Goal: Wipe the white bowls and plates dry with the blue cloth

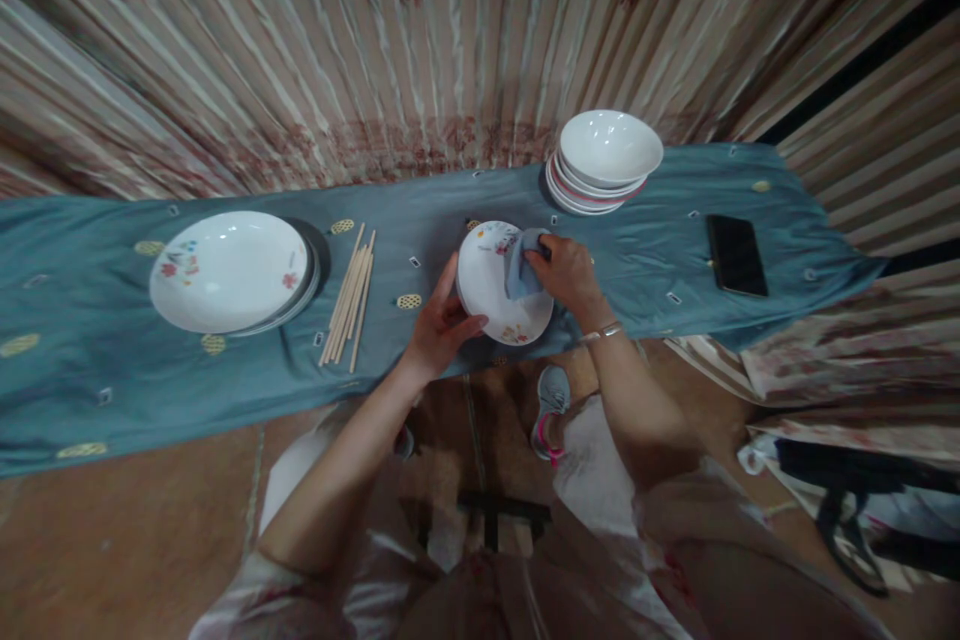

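Observation:
A small white plate (484, 285) with floral prints is in front of me, a little above or on the cloth; I cannot tell which. My left hand (442, 325) grips its left rim, thumb over the top edge. In my right hand (566, 270) is a bunched grey-blue cloth (523, 270), pressed against the right part of the plate's face. A bracelet circles my right wrist. To the left of my left hand lie several wooden chopsticks (351, 300), loosely bundled. Behind my right hand stands a stack of white bowls (611, 150).
A stack of larger floral plates (229, 270) sits at the left of the narrow table, which wears a teal tablecloth (420, 360). A black phone (737, 255) lies at the right. Pleated curtains (450, 50) hang right behind the table.

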Tool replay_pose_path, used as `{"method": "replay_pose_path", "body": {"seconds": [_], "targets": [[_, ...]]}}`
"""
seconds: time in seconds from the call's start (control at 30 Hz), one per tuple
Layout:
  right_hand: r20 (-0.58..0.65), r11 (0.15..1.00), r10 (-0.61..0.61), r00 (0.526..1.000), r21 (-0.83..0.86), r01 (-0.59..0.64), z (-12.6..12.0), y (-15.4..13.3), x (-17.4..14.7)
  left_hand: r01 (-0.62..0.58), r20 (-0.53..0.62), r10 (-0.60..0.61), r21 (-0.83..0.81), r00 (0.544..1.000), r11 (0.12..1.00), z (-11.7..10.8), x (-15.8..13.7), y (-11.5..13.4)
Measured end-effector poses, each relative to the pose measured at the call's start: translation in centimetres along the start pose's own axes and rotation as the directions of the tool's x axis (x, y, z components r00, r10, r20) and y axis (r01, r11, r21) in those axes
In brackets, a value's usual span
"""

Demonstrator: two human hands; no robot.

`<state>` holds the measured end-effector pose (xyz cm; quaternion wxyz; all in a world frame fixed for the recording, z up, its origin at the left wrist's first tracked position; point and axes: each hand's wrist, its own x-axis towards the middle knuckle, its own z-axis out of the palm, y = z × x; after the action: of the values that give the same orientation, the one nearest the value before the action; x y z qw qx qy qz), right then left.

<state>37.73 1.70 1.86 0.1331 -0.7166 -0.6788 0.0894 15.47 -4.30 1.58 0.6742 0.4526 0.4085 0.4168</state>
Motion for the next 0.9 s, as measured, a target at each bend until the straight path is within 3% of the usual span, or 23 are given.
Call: {"method": "replay_pose_path", "body": {"seconds": [0.3, 0.53, 0.7, 0.9], "targets": [[0.068, 0.992, -0.031, 0.997, -0.12, 0.039, -0.6, 1.2, -2.3, 0.01, -0.018, -0.01, 0.014, 1.0, 1.0, -0.1, 0.0, 0.0], [0.297, 0.964, -0.138, 0.945, -0.18, 0.197, -1.9, 0.5, -4.6, 0.006, -0.015, -0.007, -0.035, 1.0, 0.999, 0.0, -0.1, -0.1], [0.397, 0.953, -0.261, 0.88, -0.04, 0.3, -2.1, 0.8, -5.1, 0.008, -0.027, -0.009, -0.039, 1.0, 0.999, -0.1, -0.1, -0.3], [0.444, 0.914, -0.399, 0.802, 0.26, 0.311, -2.1, 1.5, -5.0, 0.019, -0.038, -0.02, -0.038, 0.999, 0.999, -0.2, -0.1, -0.4]]}}
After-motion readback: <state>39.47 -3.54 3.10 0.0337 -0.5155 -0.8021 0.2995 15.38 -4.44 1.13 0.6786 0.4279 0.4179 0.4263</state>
